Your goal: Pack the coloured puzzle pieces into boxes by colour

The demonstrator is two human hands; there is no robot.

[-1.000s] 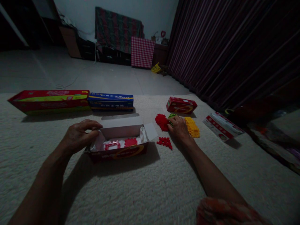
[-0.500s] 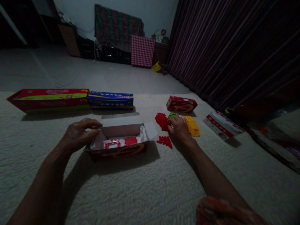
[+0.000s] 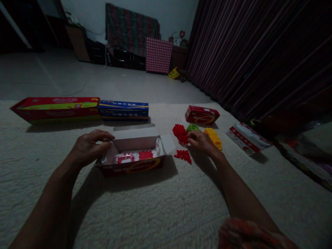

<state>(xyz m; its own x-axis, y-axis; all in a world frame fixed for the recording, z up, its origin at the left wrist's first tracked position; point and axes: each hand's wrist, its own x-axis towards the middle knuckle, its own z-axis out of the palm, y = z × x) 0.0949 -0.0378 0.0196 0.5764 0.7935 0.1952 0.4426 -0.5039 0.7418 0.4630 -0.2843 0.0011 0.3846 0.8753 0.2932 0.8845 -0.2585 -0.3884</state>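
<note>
An open red cardboard box (image 3: 135, 168) lies on the quilted mat, with white lining and pink and red plastic pieces (image 3: 146, 155) inside. My left hand (image 3: 89, 147) grips its left end, thumb and fingers closed over the rim. To the right of the box, my right hand (image 3: 203, 141) pinches a red toothed plastic piece (image 3: 183, 138). Beside it lie a red gear-shaped piece (image 3: 178, 130), a green piece (image 3: 193, 128) and yellow pieces (image 3: 214, 138). Nearer to me is a flat red piece (image 3: 183, 156).
Behind the open box stand a long red-and-green box (image 3: 62, 110) and a blue box (image 3: 123, 110). A small red box (image 3: 202, 115) is at the back right, with a white-and-red box (image 3: 246, 138) farther right. A dark curtain (image 3: 249, 45) hangs at the right.
My right hand has lifted slightly off the pile with a red piece in its fingertips, uncovering more of the green piece. The left hand stays on the box.
</note>
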